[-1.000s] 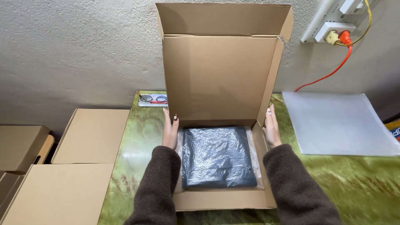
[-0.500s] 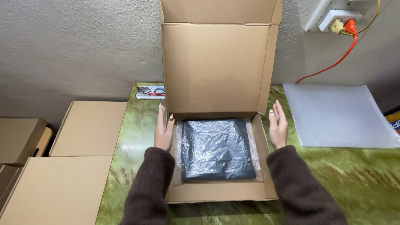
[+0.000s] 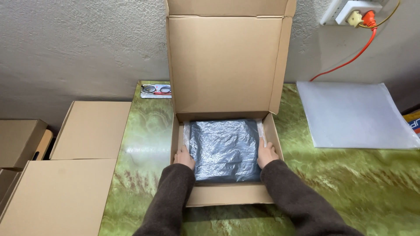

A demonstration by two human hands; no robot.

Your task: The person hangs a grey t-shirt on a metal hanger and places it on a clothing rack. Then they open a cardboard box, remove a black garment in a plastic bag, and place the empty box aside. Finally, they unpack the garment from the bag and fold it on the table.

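Much of both hands is tucked out of sight inside the open cardboard box (image 3: 227,131): the left hand (image 3: 184,157) is slipped down between the box's left wall and the bagged dark item (image 3: 225,150), and the right hand (image 3: 267,154) is pushed in the same way along the right wall, so the fingertips are buried and only the backs of the hands and the knuckles show. The fingers look flat and extended against the item's sides, but whether they curl under it or grip it cannot be told. Dark brown sleeves cover the wrists, and the forearms are cut off by the lower edge of the view. The item lies flat on the floor of the box, filling nearly all of it; it is dark, roughly square and wrapped in thin crinkled clear plastic that catches light in grey glints, so what is inside the wrap is hard to make out. The box's lid stands upright at the back against the wall, its top flap cut off by the upper edge. The box sits on a green marbled surface (image 3: 341,183). Left of the box lie closed cardboard boxes (image 3: 83,166), partly out of frame; right of it a translucent plastic sheet (image 3: 354,114); behind its left corner a pair of glasses (image 3: 156,89).
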